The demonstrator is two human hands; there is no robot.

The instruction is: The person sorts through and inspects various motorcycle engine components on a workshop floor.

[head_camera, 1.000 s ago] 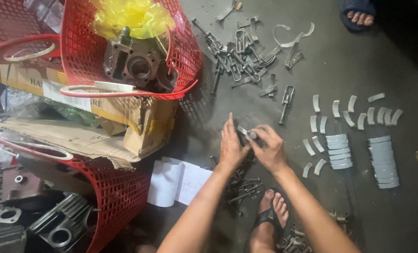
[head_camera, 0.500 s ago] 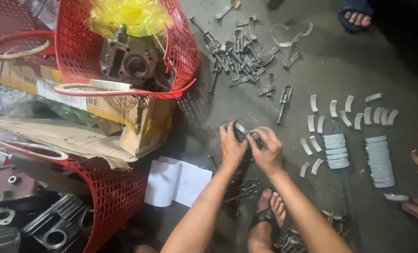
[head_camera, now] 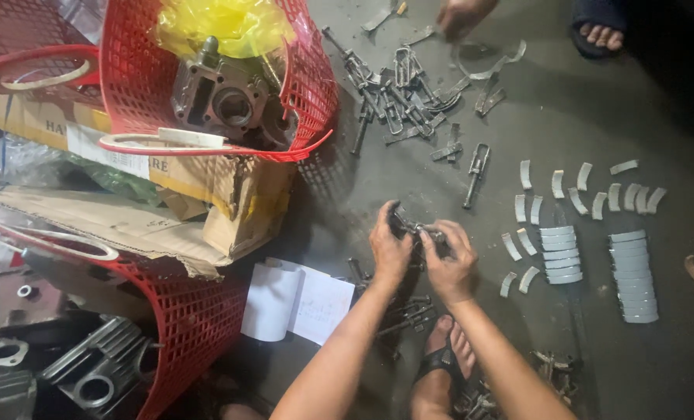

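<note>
Grimy concrete floor (head_camera: 596,117), where my left hand (head_camera: 390,250) and right hand (head_camera: 450,268) both pinch one small dark metal part (head_camera: 415,230) between them, stacked curved shells (head_camera: 561,255) already sorted near the floor's right edge, loose parts pile (head_camera: 405,93) untouched beyond.

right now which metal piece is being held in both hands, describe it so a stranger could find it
On the grey floor, below the heap of dark metal rods beside the red basket, the left hand and right hand meet. Between their fingers sits a small dark metal part, the only piece lifted off the floor, unlike the pale curved shells to its right.
</note>
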